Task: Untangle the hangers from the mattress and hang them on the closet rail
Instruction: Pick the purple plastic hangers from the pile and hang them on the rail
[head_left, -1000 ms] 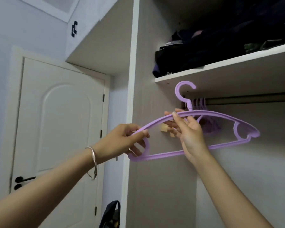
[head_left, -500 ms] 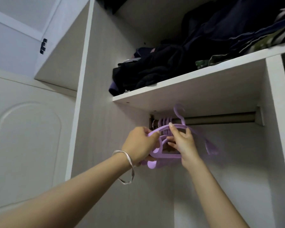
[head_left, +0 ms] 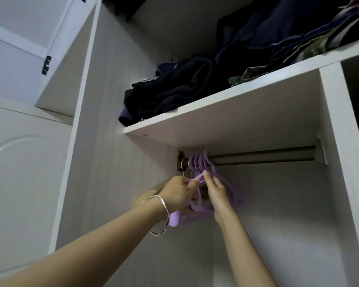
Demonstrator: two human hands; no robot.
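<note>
Two hands [head_left: 179, 193] [head_left: 217, 193], one rail [head_left: 257, 157], one bracelet [head_left: 163, 205], four or five purple hangers [head_left: 234, 196]

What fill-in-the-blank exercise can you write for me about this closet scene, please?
1. The hangers hooked on the rail are ____ in colour.
2. The silver bracelet sits on the ____ wrist.
3. The dark clothes lie on the shelf ____ the rail.
4. The left hand and the right hand both hold the ____.

Missing words: purple; left; above; hangers.
</note>
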